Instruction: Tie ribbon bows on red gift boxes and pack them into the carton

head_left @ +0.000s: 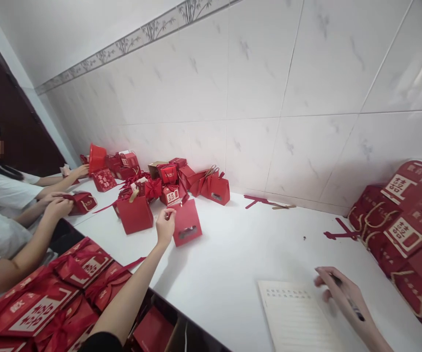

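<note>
My left hand (166, 226) is closed in a pinch at the top left corner of a red box (188, 226) with a small cut-out window, which stands tilted on the white table. A pen (352, 305) is held in my right hand (344, 298), above the table beside the right edge of a lined notepad (295, 313). Small marks fill the notepad's top rows. Left of the held box stands a plain red box (135, 215).
Red gift boxes (168, 183) crowd the wall side. More are stacked at the right (403, 234) and at the lower left (45, 298). People in white sleeves handle a red box (83, 202) at the left. Red ribbon strips (260, 200) lie by the tiled wall.
</note>
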A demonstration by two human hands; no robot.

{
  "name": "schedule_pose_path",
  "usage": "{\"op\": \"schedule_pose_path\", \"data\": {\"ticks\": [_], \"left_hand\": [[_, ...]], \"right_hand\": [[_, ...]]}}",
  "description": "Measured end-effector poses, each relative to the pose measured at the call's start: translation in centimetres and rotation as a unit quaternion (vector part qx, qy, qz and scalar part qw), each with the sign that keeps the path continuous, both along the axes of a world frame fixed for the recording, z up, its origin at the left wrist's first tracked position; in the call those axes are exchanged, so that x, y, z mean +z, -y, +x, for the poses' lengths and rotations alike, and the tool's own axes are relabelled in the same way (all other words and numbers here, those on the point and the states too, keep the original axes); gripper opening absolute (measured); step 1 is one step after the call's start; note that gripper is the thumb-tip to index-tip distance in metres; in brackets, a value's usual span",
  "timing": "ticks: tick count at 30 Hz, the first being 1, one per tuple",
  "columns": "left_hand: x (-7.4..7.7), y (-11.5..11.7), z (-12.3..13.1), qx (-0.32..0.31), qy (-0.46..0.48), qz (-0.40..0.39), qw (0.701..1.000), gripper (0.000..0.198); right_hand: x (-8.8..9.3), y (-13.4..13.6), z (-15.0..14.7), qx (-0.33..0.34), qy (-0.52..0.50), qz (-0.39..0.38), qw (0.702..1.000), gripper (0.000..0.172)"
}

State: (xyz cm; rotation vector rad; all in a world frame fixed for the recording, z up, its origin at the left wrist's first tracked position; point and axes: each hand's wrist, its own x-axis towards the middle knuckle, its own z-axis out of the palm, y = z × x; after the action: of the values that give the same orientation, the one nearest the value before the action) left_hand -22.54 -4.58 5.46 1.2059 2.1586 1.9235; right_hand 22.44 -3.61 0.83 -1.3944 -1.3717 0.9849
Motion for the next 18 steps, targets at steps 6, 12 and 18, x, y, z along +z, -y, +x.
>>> {"op": "schedule_pose_path", "data": {"ticks": [6, 12, 18], "left_hand": [[1.6, 4.3, 10.4, -0.191, 0.073, 0.034, 0.978, 0.022], [3.7, 7.9, 16.1, -0.314, 0.096, 0.021, 0.944, 0.019], [4.0, 8.6, 18.0, -0.383, 0.042, 0.011, 0.923, 0.016]], "right_hand": [[6.9, 0.2, -7.4, 0.16, 0.049, 0.207, 0.964, 0.039], [10.9, 2.1, -10.8, 0.244, -0.016, 0.229, 0.942, 0.02], [11.4, 3.1, -10.2, 0.238, -0.07, 0.255, 0.935, 0.009]]}}
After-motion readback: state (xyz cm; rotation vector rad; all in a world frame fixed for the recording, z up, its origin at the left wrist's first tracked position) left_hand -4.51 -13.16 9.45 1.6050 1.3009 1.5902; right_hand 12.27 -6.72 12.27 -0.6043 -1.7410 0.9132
